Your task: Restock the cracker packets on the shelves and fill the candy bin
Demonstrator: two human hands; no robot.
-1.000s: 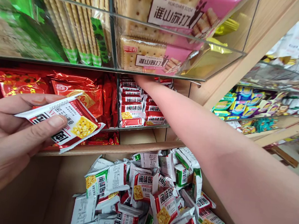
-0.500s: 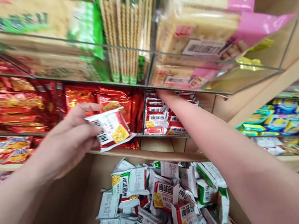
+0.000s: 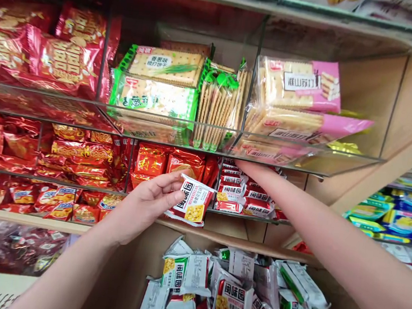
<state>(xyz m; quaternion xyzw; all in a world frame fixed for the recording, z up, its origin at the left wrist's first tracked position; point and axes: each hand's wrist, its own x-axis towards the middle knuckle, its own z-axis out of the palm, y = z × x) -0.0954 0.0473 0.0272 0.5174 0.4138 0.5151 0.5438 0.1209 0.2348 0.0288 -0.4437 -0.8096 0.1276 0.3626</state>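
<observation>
In my left hand (image 3: 152, 203) is a small biscuit packet (image 3: 194, 200), white and red with a yellow cracker picture, pinched by its left edge between thumb and fingers. It is in front of the lower shelf, beside red-wrapped snacks. My right arm stretches in from the right, and my right hand (image 3: 250, 172) reaches into the compartment under the glass shelf, its fingers hidden. Around it are stacked biscuit packets (image 3: 230, 189) of the same white and red kind. Below both arms, a cardboard box (image 3: 122, 264) holds a loose heap of biscuit packets (image 3: 230, 296), some red, some green.
Above, a glass-fronted shelf (image 3: 303, 153) holds green-edged soda crackers (image 3: 156, 97) and pink-ended crackers (image 3: 299, 86). Red-wrapped snacks (image 3: 68, 59) fill compartments at left. A wooden upright (image 3: 386, 170) stands right, with blue and green packets (image 3: 407, 212) beyond it.
The view has tilted up and pulled back, so more shelves show. The packet in my left hand has turned slightly and appears closer to the stack. My right hand stays inside the compartment.
</observation>
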